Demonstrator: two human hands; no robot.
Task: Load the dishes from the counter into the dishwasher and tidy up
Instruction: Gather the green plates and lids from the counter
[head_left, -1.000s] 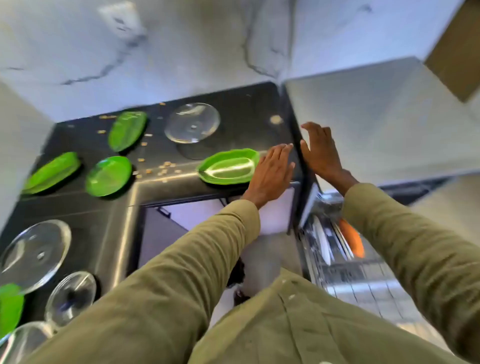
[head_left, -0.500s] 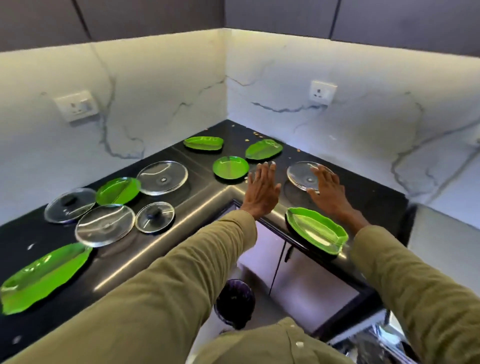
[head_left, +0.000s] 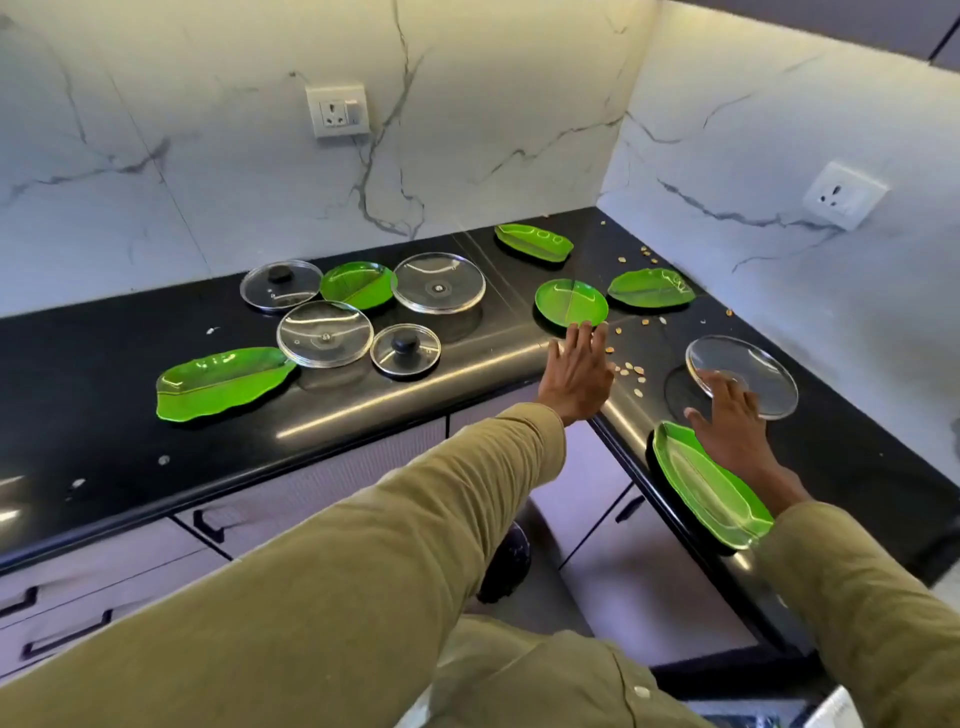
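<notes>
Green plates and glass lids lie spread over a black L-shaped counter (head_left: 93, 415). My left hand (head_left: 576, 371) reaches out flat, fingers straight, its tips at the near rim of a round green plate (head_left: 570, 302). My right hand (head_left: 727, 421) is spread open over the near edge of a clear glass lid (head_left: 748, 371), which looks tilted up off the counter. A long green leaf-shaped plate (head_left: 696, 483) lies under my right wrist at the counter's front edge. The dishwasher shows only as a sliver at the bottom right.
Further left lie a long leaf plate (head_left: 223, 382), several glass lids (head_left: 324, 333) and a round green plate (head_left: 358, 283). Two more leaf plates (head_left: 534, 241) sit toward the corner. Crumbs (head_left: 628, 371) are scattered between my hands. Drawers and cabinet doors run below.
The view has swung up from the dishwasher to the counter corner. Both hands moved forward: the left up to the round green plate, the right onto the glass lid.
</notes>
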